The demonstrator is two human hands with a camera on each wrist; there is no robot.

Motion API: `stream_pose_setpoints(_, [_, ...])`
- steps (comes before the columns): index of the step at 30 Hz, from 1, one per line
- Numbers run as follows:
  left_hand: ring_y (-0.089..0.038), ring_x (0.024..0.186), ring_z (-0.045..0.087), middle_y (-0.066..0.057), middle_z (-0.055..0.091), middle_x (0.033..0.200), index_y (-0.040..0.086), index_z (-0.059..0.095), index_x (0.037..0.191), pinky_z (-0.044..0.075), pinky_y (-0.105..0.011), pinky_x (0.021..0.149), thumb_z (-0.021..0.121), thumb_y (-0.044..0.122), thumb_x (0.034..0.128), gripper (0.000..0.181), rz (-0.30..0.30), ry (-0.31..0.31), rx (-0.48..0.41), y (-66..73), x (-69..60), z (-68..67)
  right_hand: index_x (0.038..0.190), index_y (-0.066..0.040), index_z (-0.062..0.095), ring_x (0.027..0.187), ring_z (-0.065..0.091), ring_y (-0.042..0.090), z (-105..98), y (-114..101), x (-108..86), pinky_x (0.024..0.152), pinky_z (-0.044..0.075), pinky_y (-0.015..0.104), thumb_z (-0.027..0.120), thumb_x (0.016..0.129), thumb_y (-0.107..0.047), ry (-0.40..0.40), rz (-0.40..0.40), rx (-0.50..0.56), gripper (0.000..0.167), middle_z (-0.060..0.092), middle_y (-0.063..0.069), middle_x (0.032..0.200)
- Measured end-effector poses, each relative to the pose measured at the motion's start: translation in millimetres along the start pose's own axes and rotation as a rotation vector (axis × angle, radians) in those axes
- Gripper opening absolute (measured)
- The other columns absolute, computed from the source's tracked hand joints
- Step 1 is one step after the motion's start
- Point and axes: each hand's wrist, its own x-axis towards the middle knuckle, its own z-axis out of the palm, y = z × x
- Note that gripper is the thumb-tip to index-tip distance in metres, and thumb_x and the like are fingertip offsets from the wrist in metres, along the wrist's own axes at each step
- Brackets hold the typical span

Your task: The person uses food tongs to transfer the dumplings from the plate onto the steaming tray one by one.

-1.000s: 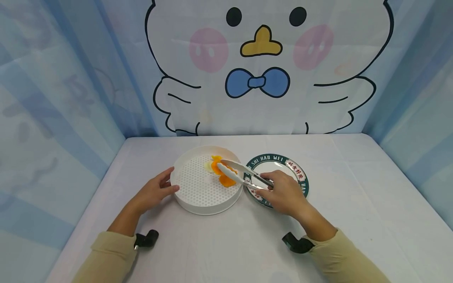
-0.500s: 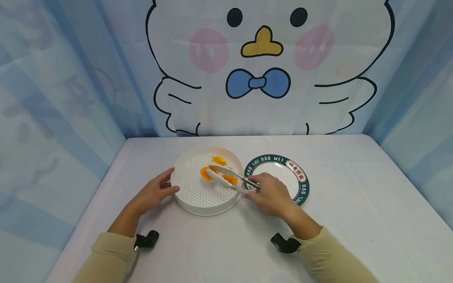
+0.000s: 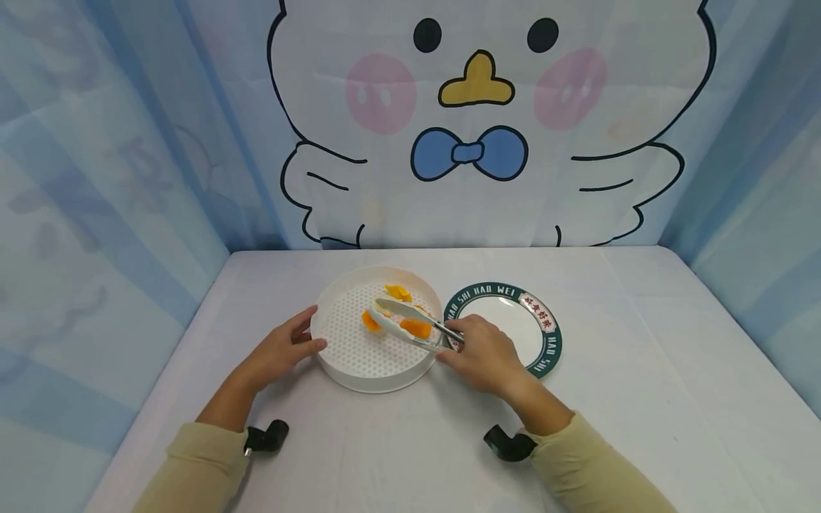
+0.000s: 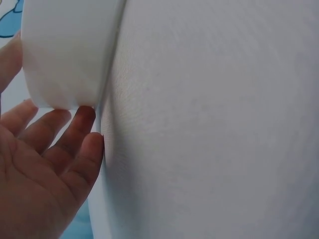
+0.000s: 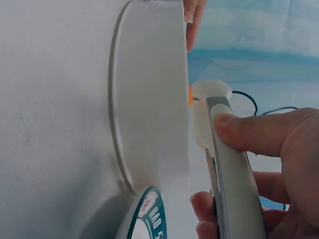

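Note:
A round white tray with a perforated floor [image 3: 349,342] stands on the table. Several orange-yellow pieces lie in it: one at the back [image 3: 398,292], one at the right [image 3: 417,328] and one [image 3: 370,322] by the tongs' tips. My left hand [image 3: 279,353] rests against the tray's left side, its fingers spread and fairly straight; in the left wrist view fingertips touch the wall [image 4: 70,55]. My right hand [image 3: 484,353] holds metal tongs [image 5: 234,174] with pale tips, thumb on one arm and fingers on the other. Their tips reach into the tray, a little apart.
Right behind the right hand lies a white plate with a green lettered rim [image 3: 548,342], close to the tray. A white cloth [image 3: 641,370] covers the table. Curtains hang at the back and sides, the back one printed with a cartoon figure [image 3: 468,153].
My right hand has moved left with the tongs, away from the plate. The orange pieces at the tongs' tips have come apart and lie spread in the tray. My left hand stays in place.

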Motion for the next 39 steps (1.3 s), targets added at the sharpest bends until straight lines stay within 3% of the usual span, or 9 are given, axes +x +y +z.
stream_pose_setpoints(7, [-0.042, 0.142, 0.033, -0.022, 0.022, 0.162, 0.014, 0.017, 0.162, 0.037, -0.059, 0.107, 0.065, 0.035, 0.0979, 0.083, 0.022, 0.003, -0.007, 0.4, -3.6, 1.0, 0.128, -0.005, 0.067, 0.101, 0.060, 0.026, -9, 5, -7.5, 0.081, 0.050, 0.043, 0.077, 0.086, -0.030, 0.052, 0.002, 0.031, 0.050, 0.065, 0.011, 0.118])
stream_pose_setpoints(14, [-0.042, 0.143, 0.033, -0.022, 0.022, 0.162, 0.013, 0.016, 0.162, 0.037, -0.058, 0.108, 0.065, 0.034, 0.0985, 0.082, 0.023, -0.006, -0.011, -0.7, -5.5, 3.6, 0.129, -0.003, 0.065, 0.087, 0.060, 0.022, -18, 17, -17.5, 0.071, 0.050, 0.036, 0.077, 0.087, -0.028, 0.084, 0.015, 0.046, 0.051, 0.066, 0.010, 0.112])
stream_pose_setpoints(23, [-0.042, 0.142, 0.034, -0.021, 0.023, 0.162, 0.015, 0.016, 0.162, 0.037, -0.059, 0.107, 0.064, 0.036, 0.0984, 0.083, 0.017, 0.002, 0.008, -0.3, -5.8, 2.2, 0.129, 0.001, 0.064, 0.086, 0.060, 0.021, -28, 34, -26.9, 0.069, 0.049, 0.035, 0.077, 0.087, -0.026, 0.145, -0.013, 0.035, 0.052, 0.065, 0.013, 0.111])
stream_pose_setpoints(32, [-0.042, 0.143, 0.033, -0.021, 0.022, 0.162, 0.015, 0.016, 0.162, 0.037, -0.060, 0.107, 0.063, 0.035, 0.0991, 0.081, 0.017, 0.007, 0.012, 2.2, -5.7, -0.2, 0.129, 0.003, 0.063, 0.107, 0.058, 0.036, -36, 53, -35.6, 0.089, 0.047, 0.056, 0.076, 0.087, -0.023, 0.175, -0.017, 0.053, 0.051, 0.064, 0.020, 0.120])
stream_pose_setpoints(39, [-0.043, 0.143, 0.032, -0.021, 0.021, 0.162, 0.015, 0.016, 0.162, 0.036, -0.058, 0.108, 0.064, 0.035, 0.0989, 0.082, 0.016, 0.002, 0.014, 1.6, -3.4, -0.7, 0.128, 0.006, 0.061, 0.113, 0.056, 0.042, -44, 73, -44.6, 0.093, 0.046, 0.059, 0.075, 0.087, -0.019, 0.154, 0.009, 0.041, 0.050, 0.062, 0.025, 0.124])
